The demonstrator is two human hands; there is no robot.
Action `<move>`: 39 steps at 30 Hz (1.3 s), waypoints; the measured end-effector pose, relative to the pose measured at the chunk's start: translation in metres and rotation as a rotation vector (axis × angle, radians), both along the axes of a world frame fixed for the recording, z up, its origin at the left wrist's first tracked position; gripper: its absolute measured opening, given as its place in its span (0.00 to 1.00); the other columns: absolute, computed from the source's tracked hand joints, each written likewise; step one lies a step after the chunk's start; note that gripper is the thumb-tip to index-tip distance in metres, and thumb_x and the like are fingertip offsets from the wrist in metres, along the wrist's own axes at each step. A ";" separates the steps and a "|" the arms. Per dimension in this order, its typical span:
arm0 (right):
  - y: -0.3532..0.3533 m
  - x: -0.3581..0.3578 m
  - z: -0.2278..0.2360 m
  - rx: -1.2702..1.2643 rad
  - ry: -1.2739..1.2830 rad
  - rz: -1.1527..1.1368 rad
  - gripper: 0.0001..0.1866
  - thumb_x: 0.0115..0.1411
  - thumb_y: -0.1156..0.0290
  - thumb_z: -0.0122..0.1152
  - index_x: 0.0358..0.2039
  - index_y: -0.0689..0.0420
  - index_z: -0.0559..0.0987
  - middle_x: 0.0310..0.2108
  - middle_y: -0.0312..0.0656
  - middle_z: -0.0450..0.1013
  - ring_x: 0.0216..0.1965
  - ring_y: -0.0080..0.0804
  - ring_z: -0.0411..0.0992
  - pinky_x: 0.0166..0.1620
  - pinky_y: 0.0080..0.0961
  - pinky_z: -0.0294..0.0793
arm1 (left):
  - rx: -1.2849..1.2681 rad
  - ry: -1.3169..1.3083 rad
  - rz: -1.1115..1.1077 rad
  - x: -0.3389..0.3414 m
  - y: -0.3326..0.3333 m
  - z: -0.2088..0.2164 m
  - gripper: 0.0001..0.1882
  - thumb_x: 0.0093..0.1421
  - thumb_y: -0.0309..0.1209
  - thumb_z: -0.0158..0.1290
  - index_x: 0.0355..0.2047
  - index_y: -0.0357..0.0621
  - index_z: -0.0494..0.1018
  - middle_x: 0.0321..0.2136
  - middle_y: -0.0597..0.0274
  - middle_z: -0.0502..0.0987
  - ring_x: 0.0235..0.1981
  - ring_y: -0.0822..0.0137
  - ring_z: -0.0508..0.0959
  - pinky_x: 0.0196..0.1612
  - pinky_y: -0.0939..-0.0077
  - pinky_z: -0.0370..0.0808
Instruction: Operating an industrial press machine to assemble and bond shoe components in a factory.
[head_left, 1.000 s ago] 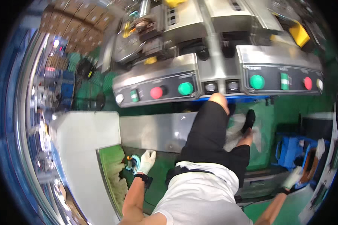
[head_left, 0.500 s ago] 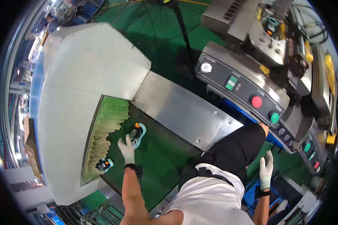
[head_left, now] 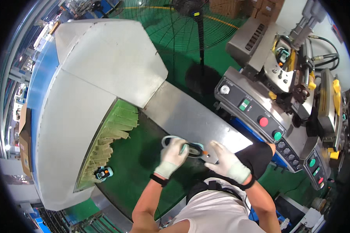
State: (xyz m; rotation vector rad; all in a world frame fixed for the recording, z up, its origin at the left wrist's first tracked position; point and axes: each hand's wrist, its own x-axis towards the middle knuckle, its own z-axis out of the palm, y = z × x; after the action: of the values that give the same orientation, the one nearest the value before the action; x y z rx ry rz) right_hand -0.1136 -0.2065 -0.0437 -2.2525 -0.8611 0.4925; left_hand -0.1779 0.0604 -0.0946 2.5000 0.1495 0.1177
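Observation:
My left hand (head_left: 174, 155), in a white glove, is closed round a black and light-blue shoe upper (head_left: 195, 150) with an orange tab at its right end. A pale loop stands out on the far side of that hand. My right hand (head_left: 228, 161), also gloved, is beside the orange end with thumb and fingers apart; whether the fingertips touch it I cannot tell. A second shoe upper (head_left: 104, 173), light blue and black with orange, lies on the green conveyor belt (head_left: 144, 171) next to the strip curtain (head_left: 109, 139).
A large white machine hood (head_left: 89, 89) fills the left. A steel ledge (head_left: 182, 112) borders the belt. At right, a machine's control panel (head_left: 252, 112) carries red and green buttons, and another upper (head_left: 282, 55) sits in its head. A fan (head_left: 200, 42) stands beyond.
My left hand has picked the shoe upper off the belt and brought it right, over the steel ledge. My right hand has come in from the far right to meet it.

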 end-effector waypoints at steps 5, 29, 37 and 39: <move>-0.018 0.013 0.005 0.050 0.130 -0.310 0.37 0.60 0.57 0.75 0.64 0.62 0.73 0.52 0.62 0.81 0.54 0.63 0.80 0.57 0.50 0.80 | -0.162 -0.099 -0.492 0.070 -0.088 0.067 0.16 0.67 0.35 0.64 0.53 0.47 0.79 0.50 0.55 0.82 0.45 0.48 0.86 0.44 0.55 0.85; -0.267 -0.105 -0.032 1.599 0.690 -1.161 0.49 0.46 0.72 0.88 0.69 0.63 0.73 0.60 0.40 0.80 0.58 0.34 0.80 0.64 0.38 0.79 | 0.438 -0.040 -0.528 0.612 -0.393 0.097 0.38 0.59 0.51 0.70 0.54 0.30 0.73 0.46 0.31 0.85 0.52 0.36 0.85 0.57 0.51 0.80; -0.248 -0.075 0.000 1.573 0.598 -1.339 0.56 0.50 0.58 0.90 0.75 0.62 0.68 0.64 0.41 0.78 0.62 0.35 0.79 0.65 0.38 0.79 | 0.219 -0.161 -0.629 0.572 -0.337 0.192 0.28 0.64 0.44 0.66 0.54 0.33 0.76 0.44 0.33 0.85 0.49 0.39 0.86 0.54 0.54 0.82; -0.244 -0.061 0.018 1.537 0.622 -1.299 0.43 0.56 0.76 0.69 0.75 0.57 0.69 0.61 0.39 0.79 0.59 0.33 0.79 0.61 0.35 0.80 | 0.197 -0.312 -0.641 0.512 -0.311 0.228 0.27 0.65 0.40 0.65 0.56 0.32 0.75 0.43 0.33 0.85 0.46 0.40 0.87 0.53 0.53 0.81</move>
State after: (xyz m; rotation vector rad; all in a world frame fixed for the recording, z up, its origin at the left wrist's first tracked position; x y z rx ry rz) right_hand -0.1750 -0.4507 -0.0259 -0.7120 0.5492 -0.1513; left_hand 0.3343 -0.2508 0.1338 2.5536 -0.8167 0.2585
